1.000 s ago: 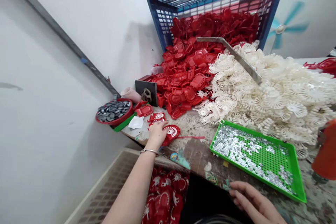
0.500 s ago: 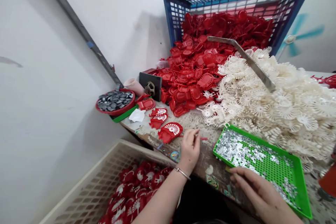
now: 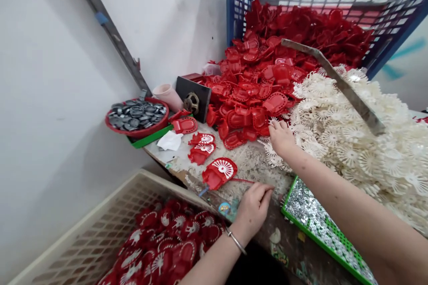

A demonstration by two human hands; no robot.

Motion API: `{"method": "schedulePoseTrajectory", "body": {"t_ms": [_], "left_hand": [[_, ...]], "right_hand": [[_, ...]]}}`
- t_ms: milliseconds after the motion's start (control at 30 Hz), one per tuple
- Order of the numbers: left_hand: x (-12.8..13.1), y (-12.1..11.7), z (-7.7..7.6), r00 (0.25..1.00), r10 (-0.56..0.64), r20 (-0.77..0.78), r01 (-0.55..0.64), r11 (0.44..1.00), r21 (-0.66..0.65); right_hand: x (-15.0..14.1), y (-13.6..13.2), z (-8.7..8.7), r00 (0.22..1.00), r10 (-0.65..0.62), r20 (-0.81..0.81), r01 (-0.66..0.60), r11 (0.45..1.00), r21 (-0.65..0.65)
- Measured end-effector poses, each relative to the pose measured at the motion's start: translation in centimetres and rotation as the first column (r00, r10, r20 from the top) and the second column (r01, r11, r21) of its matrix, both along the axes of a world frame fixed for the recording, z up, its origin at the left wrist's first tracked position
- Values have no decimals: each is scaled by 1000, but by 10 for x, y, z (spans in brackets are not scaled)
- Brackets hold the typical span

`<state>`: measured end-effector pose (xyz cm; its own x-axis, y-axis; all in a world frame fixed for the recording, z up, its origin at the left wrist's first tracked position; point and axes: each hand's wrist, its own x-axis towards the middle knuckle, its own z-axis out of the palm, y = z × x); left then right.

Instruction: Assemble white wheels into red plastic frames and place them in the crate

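My left hand (image 3: 256, 207), a bracelet at its wrist, is above the table's front edge with thumb and fingers pinched together; what they hold, if anything, is too small to make out. A thin red strip (image 3: 243, 181) lies by its fingers. Reaching over the green tray, my right hand (image 3: 281, 138) has its fingers closed at a small white fan-shaped plastic piece (image 3: 273, 121), where the red and white heaps meet. Left of my left hand lies a red plastic part with a white fan on it (image 3: 219, 173). Two similar red parts (image 3: 201, 148) lie behind it.
Red parts (image 3: 240, 93) spill from a tipped blue crate (image 3: 235, 9). White fan pieces (image 3: 354, 142) heap at right, under a bent metal bar (image 3: 347, 87). The green tray (image 3: 321, 242) holds small metal pieces. A red bowl (image 3: 137, 133) and cream crate (image 3: 83, 231) are at left.
My right hand has moved from the green tray's front edge up to the white piece by the red heap. My left hand has shifted slightly right and down in view. The camera view has turned.
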<state>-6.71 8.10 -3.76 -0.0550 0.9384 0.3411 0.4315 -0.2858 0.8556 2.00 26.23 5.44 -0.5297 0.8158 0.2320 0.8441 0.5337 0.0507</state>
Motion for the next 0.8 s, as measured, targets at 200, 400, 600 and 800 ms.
{"method": "schedulePoseTrajectory", "body": {"t_ms": [200, 400, 600, 800], "left_hand": [[0, -1, 0, 998, -50, -33, 50, 999, -4], [0, -2, 0, 998, -50, -26, 50, 999, -9], [0, -2, 1, 998, -50, -26, 50, 999, -6], [0, -1, -1, 999, -33, -16, 33, 999, 4]], "right_hand": [[8, 21, 9, 994, -41, 105, 43, 999, -12], [28, 21, 19, 991, -129, 32, 131, 988, -86], [36, 34, 43, 923, -291, -252, 240, 947, -214], [68, 16, 59, 710, -390, -587, 175, 904, -389]]}}
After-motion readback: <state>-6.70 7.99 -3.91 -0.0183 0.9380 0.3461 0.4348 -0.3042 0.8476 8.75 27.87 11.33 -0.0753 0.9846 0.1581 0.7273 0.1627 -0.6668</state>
